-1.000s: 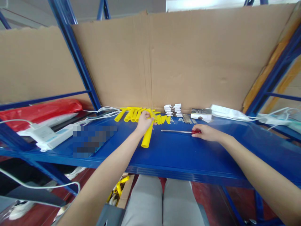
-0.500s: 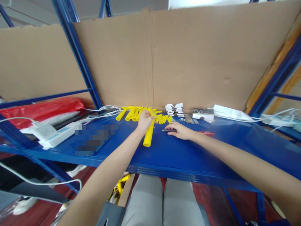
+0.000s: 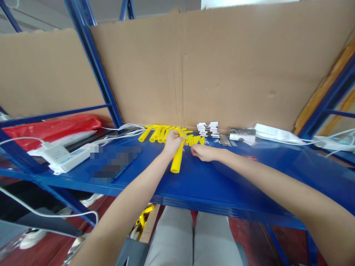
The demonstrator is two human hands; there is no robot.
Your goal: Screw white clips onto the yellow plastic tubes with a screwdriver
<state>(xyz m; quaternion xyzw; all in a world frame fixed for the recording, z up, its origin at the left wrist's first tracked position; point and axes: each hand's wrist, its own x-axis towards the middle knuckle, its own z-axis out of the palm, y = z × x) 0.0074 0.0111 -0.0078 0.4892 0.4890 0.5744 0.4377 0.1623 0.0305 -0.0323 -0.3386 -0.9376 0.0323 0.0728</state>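
Observation:
My left hand (image 3: 172,142) is closed around a yellow plastic tube (image 3: 176,162), whose open round end points down toward me over the blue shelf. The tube's narrower far end lies partly behind the fingers. Just to the right, my right hand (image 3: 203,152) is held with its fingers curled together close to the shelf surface. Whatever it grips, if anything, is hidden. Several similar yellow tubes (image 3: 154,135) lie in a row behind my left hand. Small yellow flat-ended pieces (image 3: 195,140) are lined up between the hands, toward the back.
Stacked white card holders (image 3: 208,130), a black-and-white box (image 3: 243,135) and thin metal strips (image 3: 225,140) lie along the cardboard wall (image 3: 235,74). A red object (image 3: 249,157) shows behind my right forearm. A white power strip (image 3: 73,159) and cables lie left. A box below holds yellow parts (image 3: 144,216).
My right hand has moved slightly left, closer to the yellow tube, and its fingers have curled in. The slim dark tool seen under it before is out of sight. The left hand keeps its hold.

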